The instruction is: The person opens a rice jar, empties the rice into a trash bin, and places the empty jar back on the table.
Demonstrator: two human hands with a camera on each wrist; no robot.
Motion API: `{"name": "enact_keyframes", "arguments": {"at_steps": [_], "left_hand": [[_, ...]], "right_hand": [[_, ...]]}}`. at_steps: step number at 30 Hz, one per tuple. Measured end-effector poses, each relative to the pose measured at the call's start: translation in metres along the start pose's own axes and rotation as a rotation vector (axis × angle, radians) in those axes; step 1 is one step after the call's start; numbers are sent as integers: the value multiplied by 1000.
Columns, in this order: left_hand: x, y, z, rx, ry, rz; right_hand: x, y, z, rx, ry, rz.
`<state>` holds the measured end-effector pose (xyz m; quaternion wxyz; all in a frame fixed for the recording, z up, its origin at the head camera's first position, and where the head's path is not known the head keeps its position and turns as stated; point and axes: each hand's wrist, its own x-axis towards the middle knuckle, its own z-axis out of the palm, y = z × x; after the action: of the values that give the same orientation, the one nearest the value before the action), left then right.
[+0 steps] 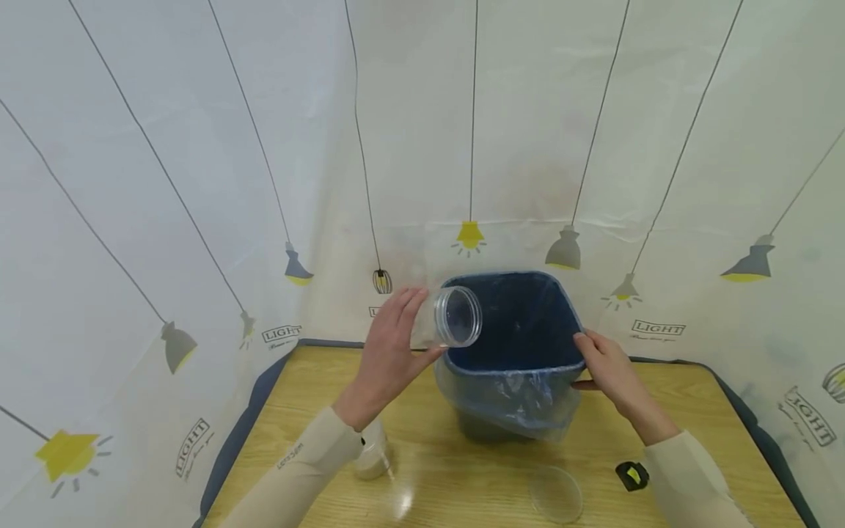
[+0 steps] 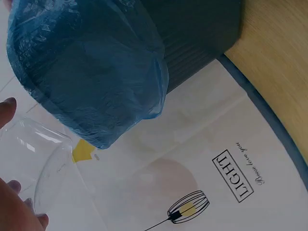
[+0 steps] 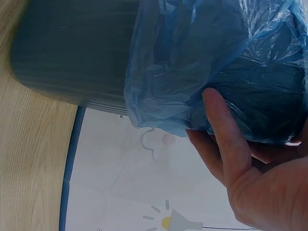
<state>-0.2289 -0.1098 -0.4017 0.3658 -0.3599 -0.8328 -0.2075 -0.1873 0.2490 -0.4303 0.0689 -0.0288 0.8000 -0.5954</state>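
Observation:
A dark blue trash bin point(image 1: 488, 429) stands on the table, lined with a thin blue plastic bag point(image 1: 521, 392) folded down over its rim. My left hand point(image 1: 386, 359) holds a clear plastic jar point(image 1: 457, 317) on its side, the threaded mouth facing right, overlapping the bin's left rim in the head view. Fingers are above the jar and the thumb below. In the left wrist view, the jar point(image 2: 53, 149) is see-through beside the bag. At the bin's right rim, my right hand point(image 1: 614, 378) grips the edge through the bag, thumb on one side and fingers on the other.
On the wooden table point(image 1: 317, 411), another clear container point(image 1: 372, 455) stands partly behind the left sleeve. A clear round lid point(image 1: 556, 495) lies in front of the bin, with a small black item with a yellow-green patch point(image 1: 632, 477) to its right. Lamp-printed cloth walls point(image 1: 422, 147) surround the table.

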Motion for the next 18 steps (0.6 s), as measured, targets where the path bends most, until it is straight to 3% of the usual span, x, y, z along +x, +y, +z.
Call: {"name": "enact_keyframes", "arguments": {"at_steps": [6,12,18], "left_hand": [[-24,5,1,-201,93,-171],[-45,10,-1,-372,129,-308],[-65,12,1,-437,138,-421]], "right_hand": [[0,0,-1,-6,-2,-11],[1,0,1,-3,-11,-1],[0,0,0,-11,-10,-5]]}}
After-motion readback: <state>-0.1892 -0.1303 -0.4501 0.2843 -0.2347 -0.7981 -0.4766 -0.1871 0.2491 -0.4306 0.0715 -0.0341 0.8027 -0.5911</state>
